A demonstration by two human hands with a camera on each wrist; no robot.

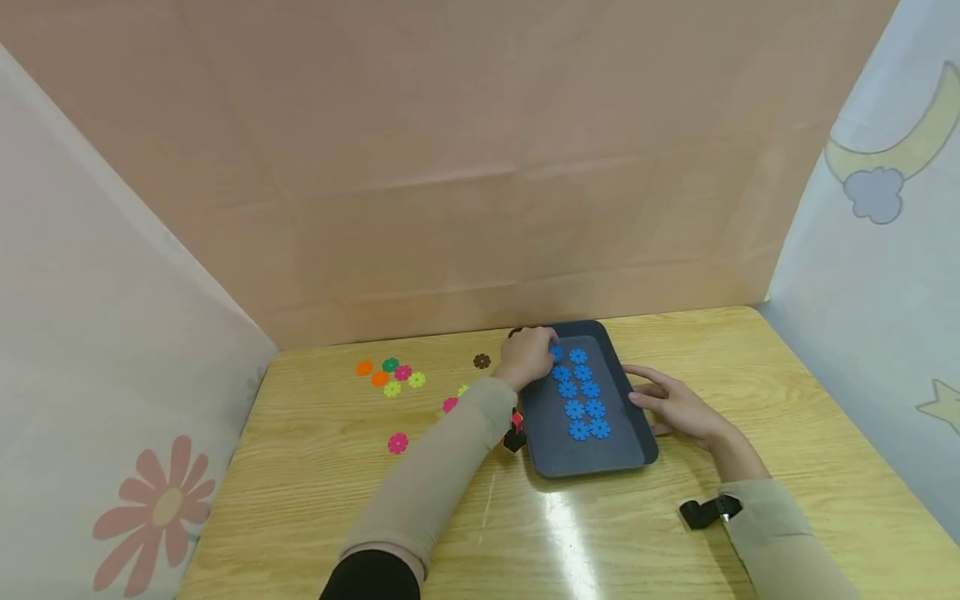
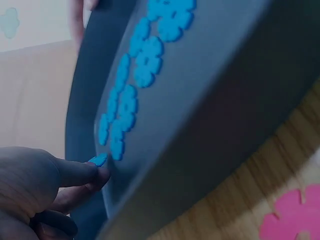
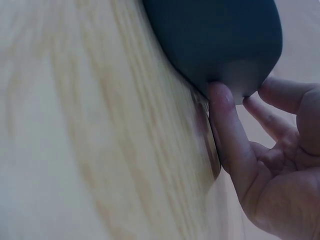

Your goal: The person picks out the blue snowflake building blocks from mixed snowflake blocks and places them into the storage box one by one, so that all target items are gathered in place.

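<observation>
My left hand (image 1: 525,358) is over the upper left corner of the dark grey tray (image 1: 551,454). Between its thumb and finger it pinches a blue interlocking disc (image 2: 99,160), small and flower-shaped with notches. Several more blue discs (image 1: 574,409) lie flat in the tray in two rows running lengthwise. On the other side, my right hand (image 1: 678,408) rests against the tray's outer right wall. Its fingers are fairly straight, and the right wrist view shows fingertips (image 3: 221,95) touching the tray's side and rim.
Left of the tray, loose discs lie on the wooden table (image 1: 300,492): orange (image 1: 380,378), green (image 1: 391,365), yellow (image 1: 417,379), pink (image 1: 397,443) and brown (image 1: 482,361). My left forearm partly covers some of them. A brown backdrop (image 1: 480,208) stands behind the table.
</observation>
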